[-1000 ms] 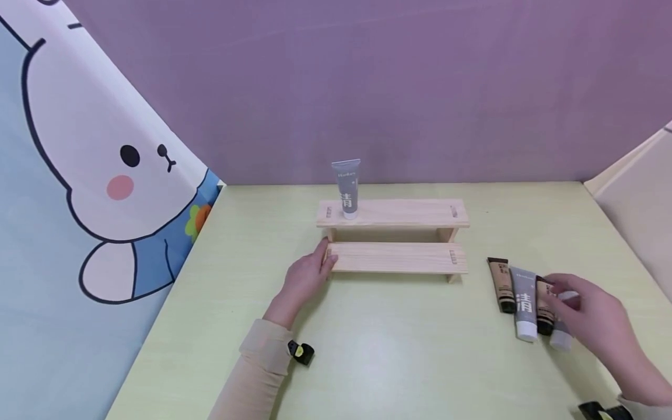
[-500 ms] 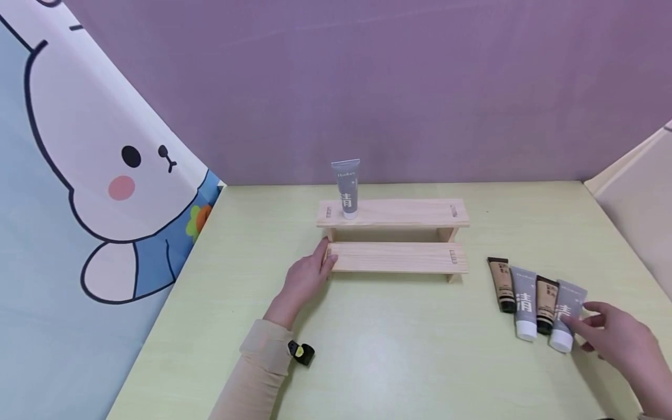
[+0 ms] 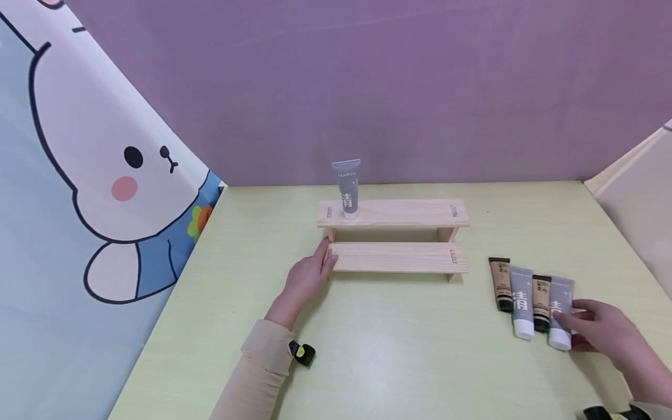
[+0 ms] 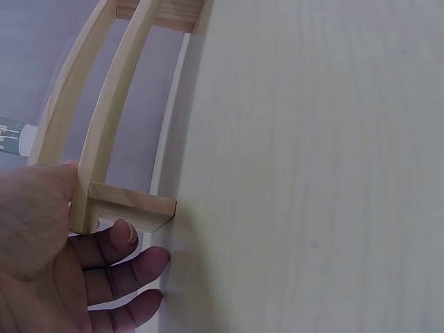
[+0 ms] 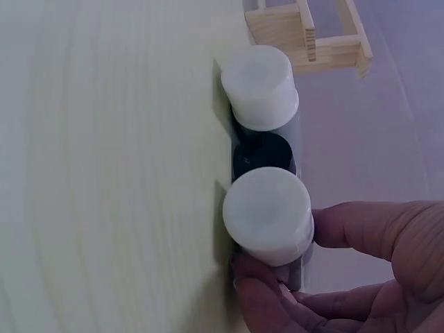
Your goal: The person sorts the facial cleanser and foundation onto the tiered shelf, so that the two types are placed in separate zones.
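My left hand [image 3: 304,282] grips the left end of the lower board of a two-tier wooden rack [image 3: 397,257]. In the left wrist view its thumb lies over the board and the fingers curl below the end. A grey tube [image 3: 347,189] stands cap down on the upper board's left end. At the right, my right hand [image 3: 609,329] pinches the rightmost grey tube [image 3: 562,294], thumb on its front, fingers at its outer side. That tube lies beside a brown tube [image 3: 541,297], another grey tube [image 3: 522,291] and a second brown tube [image 3: 501,280].
The pale table [image 3: 399,350] runs back to a purple curtain [image 3: 399,87]. A cloth printed with a rabbit [image 3: 147,175] hangs along the left side. A white panel [image 3: 640,192] stands at the right edge. A black wrist camera [image 3: 301,353] sits at the left sleeve.
My right hand drew back from over the right-hand tubes, then took hold of the outer grey tube. This tube and its neighbours have shifted slightly left and straightened. The left hand stayed put.
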The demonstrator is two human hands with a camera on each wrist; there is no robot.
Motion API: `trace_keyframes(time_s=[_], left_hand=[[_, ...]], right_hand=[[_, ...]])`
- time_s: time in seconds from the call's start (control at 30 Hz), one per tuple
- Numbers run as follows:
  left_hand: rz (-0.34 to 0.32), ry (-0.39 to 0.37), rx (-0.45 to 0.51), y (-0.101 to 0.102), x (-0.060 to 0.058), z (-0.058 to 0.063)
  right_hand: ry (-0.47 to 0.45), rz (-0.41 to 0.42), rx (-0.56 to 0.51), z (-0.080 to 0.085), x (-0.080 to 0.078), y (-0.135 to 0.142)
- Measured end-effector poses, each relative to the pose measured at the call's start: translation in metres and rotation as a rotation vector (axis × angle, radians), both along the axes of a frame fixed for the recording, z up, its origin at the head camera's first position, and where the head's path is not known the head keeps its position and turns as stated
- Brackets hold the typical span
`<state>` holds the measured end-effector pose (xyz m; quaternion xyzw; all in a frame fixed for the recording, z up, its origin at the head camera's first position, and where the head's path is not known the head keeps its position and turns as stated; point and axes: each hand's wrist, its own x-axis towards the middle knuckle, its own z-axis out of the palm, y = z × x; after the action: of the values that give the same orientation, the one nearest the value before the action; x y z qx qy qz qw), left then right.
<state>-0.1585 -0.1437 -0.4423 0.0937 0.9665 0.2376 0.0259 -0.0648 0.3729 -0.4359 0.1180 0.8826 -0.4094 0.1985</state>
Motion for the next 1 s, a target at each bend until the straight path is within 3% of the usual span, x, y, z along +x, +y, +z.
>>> trace_keyframes(time_s=[0.3, 0.7, 1.0], left_hand=[[-0.011, 0.022, 0.001, -0.0012, -0.002, -0.0042], [-0.003, 0.016, 0.013, -0.0014, -0.0017, -0.005], [0.003, 0.009, 0.017, -0.0009, -0.0021, -0.0058]], right_hand=[[-0.046, -0.022, -0.028, 0.0077, 0.0024, -0.0054], [-0.049, -0.004, -0.092, 0.0033, 0.0051, -0.0026], [0.01, -0.026, -0.141, 0.0069, 0.0071, -0.0018]])
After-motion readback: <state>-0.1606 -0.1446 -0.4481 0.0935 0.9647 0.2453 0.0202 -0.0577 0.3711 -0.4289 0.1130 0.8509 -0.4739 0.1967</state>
